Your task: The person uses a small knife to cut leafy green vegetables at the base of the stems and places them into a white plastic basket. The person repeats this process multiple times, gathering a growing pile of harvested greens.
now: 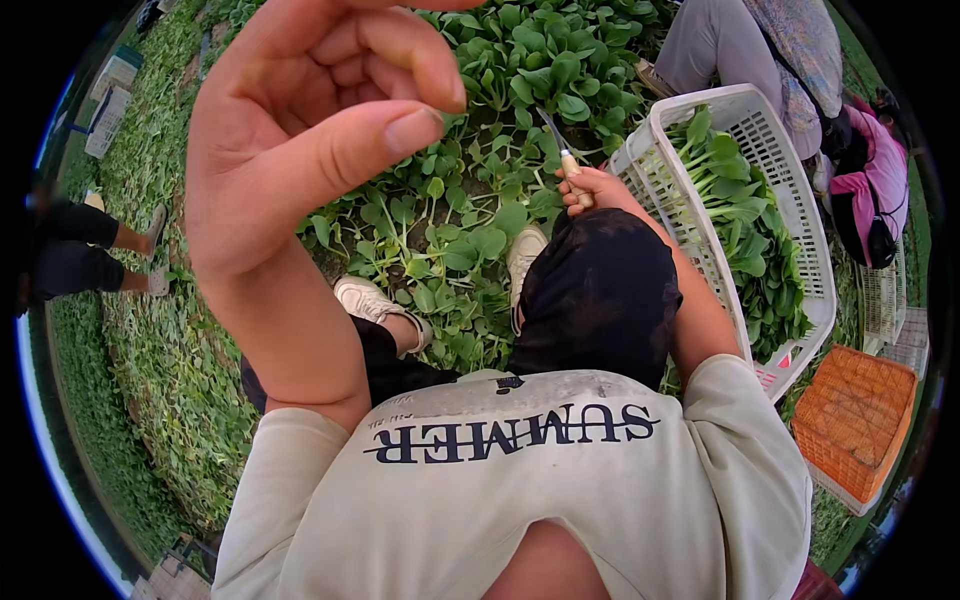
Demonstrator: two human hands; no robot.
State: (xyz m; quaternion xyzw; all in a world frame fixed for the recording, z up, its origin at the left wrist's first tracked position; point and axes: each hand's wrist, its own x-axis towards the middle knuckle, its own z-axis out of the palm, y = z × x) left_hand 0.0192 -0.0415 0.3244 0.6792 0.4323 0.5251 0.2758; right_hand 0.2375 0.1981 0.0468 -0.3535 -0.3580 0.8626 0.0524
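My left hand [322,112] is raised close to the camera at the upper left, fingers curled and thumb apart from them, with nothing seen in it. Beside my bent right knee, my right hand [589,187] grips the pale wooden handle of a small curved knife [569,162]; its blade points up and away, towards the plants. Leafy greens [551,56] grow densely in front of me. Low, sparser leaves and stems [450,247] cover the soil around my shoes. A white plastic crate [823,255] stands at my right, with cut leafy greens [731,202] laid inside.
Beyond the crate is a person in grey trousers [697,45]; a person in pink [874,172] is farther right. An orange crate [855,420] stands at lower right. Another person's legs [82,251] show at far left, below white crates [110,120].
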